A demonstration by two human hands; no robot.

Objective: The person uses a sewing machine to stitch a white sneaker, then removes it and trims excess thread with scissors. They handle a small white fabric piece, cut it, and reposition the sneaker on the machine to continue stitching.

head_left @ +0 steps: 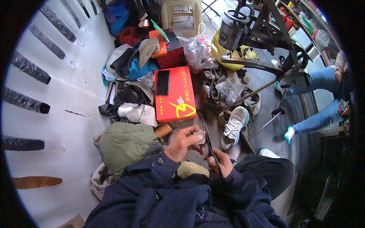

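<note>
Cluttered floor [272, 135]; left fingers [193, 139], curled inward, pinch pale scrap [200, 136]; right fingers [211, 162] grip dark scissors [208, 140].

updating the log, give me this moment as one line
left grip: small pale piece | right grip: dark long-bladed tool | nearby: black smartphone on red box

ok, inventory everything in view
Small piece: 1, pale, left hand
Long tool: 1, dark, right hand
Large box: 1, red, beyond hands
Phone: 1, black, on box
Sneaker: at least 1, white, right of box
Spool: 1, brown, by box
Bunched cloth: 1, olive, left
Clutter: uncountable, mixed, around box
Plastic bags: several, whitish, yellow, past box
Stool: 1, cream, top
Machine: 1, dark, upper right
Wall strips: several, mostly dark, left
Person: 1, blue trousers, right
Hands: 2, bare, centre
</note>
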